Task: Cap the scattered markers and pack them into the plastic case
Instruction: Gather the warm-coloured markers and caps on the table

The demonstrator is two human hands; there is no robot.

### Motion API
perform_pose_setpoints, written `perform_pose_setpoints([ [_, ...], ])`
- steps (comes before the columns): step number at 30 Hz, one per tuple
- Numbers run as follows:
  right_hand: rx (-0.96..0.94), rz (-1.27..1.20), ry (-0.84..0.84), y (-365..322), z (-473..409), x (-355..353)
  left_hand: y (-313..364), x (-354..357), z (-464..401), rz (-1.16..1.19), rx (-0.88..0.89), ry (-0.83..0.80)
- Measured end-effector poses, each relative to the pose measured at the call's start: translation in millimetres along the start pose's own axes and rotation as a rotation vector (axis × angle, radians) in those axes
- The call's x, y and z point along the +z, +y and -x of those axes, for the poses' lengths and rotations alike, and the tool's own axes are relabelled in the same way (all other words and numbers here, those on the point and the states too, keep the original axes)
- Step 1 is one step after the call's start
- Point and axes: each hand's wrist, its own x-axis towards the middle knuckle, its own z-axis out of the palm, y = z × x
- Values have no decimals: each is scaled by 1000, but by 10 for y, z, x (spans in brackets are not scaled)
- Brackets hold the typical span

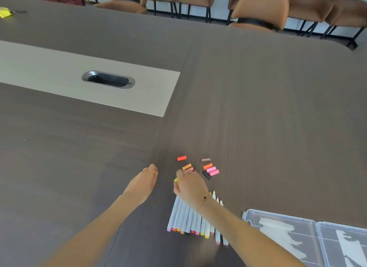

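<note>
Centrally, right hand [188,184] pinches yellow-tipped marker [175,179]; left hand [146,179] curled round yellow cap [155,171]. Grey cylindrical markers [190,219] fanned beneath right wrist; loose caps [210,169] just beyond; clear plastic case [309,239] lower right, woodgrain tabletop [268,107].

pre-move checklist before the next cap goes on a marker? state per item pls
1. Loose caps within reach: ok, a cluster lies on the table just beyond the right hand.
2. Markers gathered: ok, they lie side by side in a row under the right wrist.
3. Right hand holds something: ok, yellow shows at its fingertips; cap or marker, cannot tell.
4. Left hand holds something: cannot tell, only a yellow trace shows at its fingertips.
5. Plastic case open and ready: ok, it lies open at the lower right.
6. Case holds packed markers: cannot tell, glare on the plastic.
</note>
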Motion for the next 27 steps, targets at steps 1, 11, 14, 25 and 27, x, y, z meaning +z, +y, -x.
perform_pose_setpoints([
  [1, 124, -44, 3, 226, -3, -100, 100, -32, -88, 56, -20, 46],
  [11, 324, -92, -2, 1228, 251, -194, 839, 178, -491, 174, 210, -32],
  [14, 298, -119, 50, 1258, 257, -112, 797, 250, -520, 113, 312, -18],
  [25, -4, -153, -65, 1376, 220, 163, 544, 270, -537, 86, 522, 192],
  [27, -25, -145, -90, 1397, 167, 171, 497, 246, -579, 33, 536, 212],
])
